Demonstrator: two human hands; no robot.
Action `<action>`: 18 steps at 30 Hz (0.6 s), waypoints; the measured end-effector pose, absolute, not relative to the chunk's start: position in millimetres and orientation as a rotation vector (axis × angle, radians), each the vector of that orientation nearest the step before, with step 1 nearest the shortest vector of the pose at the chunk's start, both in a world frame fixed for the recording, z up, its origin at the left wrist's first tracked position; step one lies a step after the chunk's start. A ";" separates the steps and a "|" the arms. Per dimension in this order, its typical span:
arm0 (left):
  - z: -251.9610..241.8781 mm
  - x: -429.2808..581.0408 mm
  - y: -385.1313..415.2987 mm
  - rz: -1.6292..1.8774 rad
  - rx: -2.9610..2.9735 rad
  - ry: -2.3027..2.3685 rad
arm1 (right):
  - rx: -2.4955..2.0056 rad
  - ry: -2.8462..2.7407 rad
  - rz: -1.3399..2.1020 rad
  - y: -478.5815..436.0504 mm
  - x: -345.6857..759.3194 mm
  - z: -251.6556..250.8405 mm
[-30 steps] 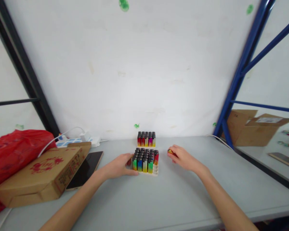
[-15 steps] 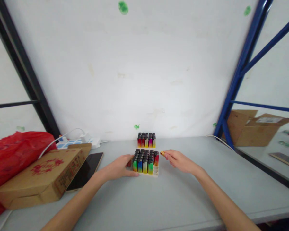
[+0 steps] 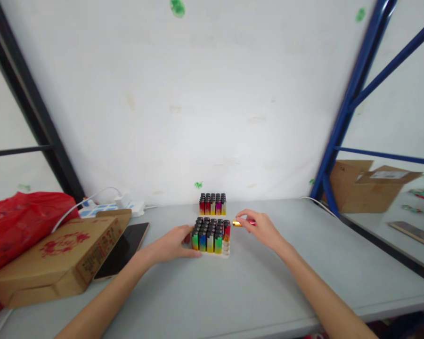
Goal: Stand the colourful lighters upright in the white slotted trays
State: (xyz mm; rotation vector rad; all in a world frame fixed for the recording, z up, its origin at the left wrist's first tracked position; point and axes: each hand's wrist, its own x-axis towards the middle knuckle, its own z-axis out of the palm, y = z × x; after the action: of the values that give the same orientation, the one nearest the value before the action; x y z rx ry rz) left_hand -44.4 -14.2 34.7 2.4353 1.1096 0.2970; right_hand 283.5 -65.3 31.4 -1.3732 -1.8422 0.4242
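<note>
Upright lighters with black tops fill most of a white tray (image 3: 217, 254) on the grey table. The tray's front right corner shows bare slots. My left hand (image 3: 178, 242) grips the left side of this tray of lighters, thumb at its front edge. Just right of the tray, my right hand (image 3: 256, 226) pinches a red and yellow lighter (image 3: 238, 223), which lies level with its yellow end toward the tray. Behind stands a second block of lighters (image 3: 212, 205) near the wall.
At left lie a cardboard box (image 3: 53, 259), a red plastic bag (image 3: 28, 221), a dark tablet (image 3: 123, 249) and a white power strip (image 3: 136, 208). A blue metal frame (image 3: 339, 127) rises at right, with an open carton (image 3: 371, 188) beyond it.
The lighter in my right hand now shows more of its length, turned level. My right hand has shifted slightly, while my left hand stays at the tray. The view has moved a little.
</note>
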 end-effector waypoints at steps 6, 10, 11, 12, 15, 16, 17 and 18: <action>35.4 -44.1 -13.1 0.294 2.452 1.116 | -1.394 -1.680 0.459 -58.8 280.7 23.6; 34.9 -43.9 -13.1 0.310 2.485 1.124 | -1.299 -1.671 0.587 -58.7 278.4 23.4; 34.8 -43.9 -13.0 0.315 2.487 1.121 | -1.249 -1.663 0.680 -59.8 276.8 24.1; 34.7 -43.9 -12.9 0.313 2.487 1.118 | -1.196 -1.645 0.779 -61.0 274.9 24.8; 34.5 -43.7 -12.1 0.289 2.483 1.114 | -1.101 -1.572 1.011 -64.1 268.4 25.6; 34.4 -43.6 -11.8 0.283 2.486 1.113 | -1.114 -1.552 1.030 -64.5 266.5 25.3; 34.2 -43.5 -11.5 0.279 2.491 1.112 | -1.140 -1.543 1.025 -64.8 264.9 24.5; 34.0 -43.4 -11.2 0.282 2.500 1.108 | -1.172 -1.547 1.002 -64.8 263.4 23.5</action>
State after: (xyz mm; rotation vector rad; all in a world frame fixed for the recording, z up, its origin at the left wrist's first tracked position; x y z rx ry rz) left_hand -43.4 -11.2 34.0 2.4995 1.1079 0.2823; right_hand 263.4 -64.8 23.5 -1.1717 -1.5465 1.0019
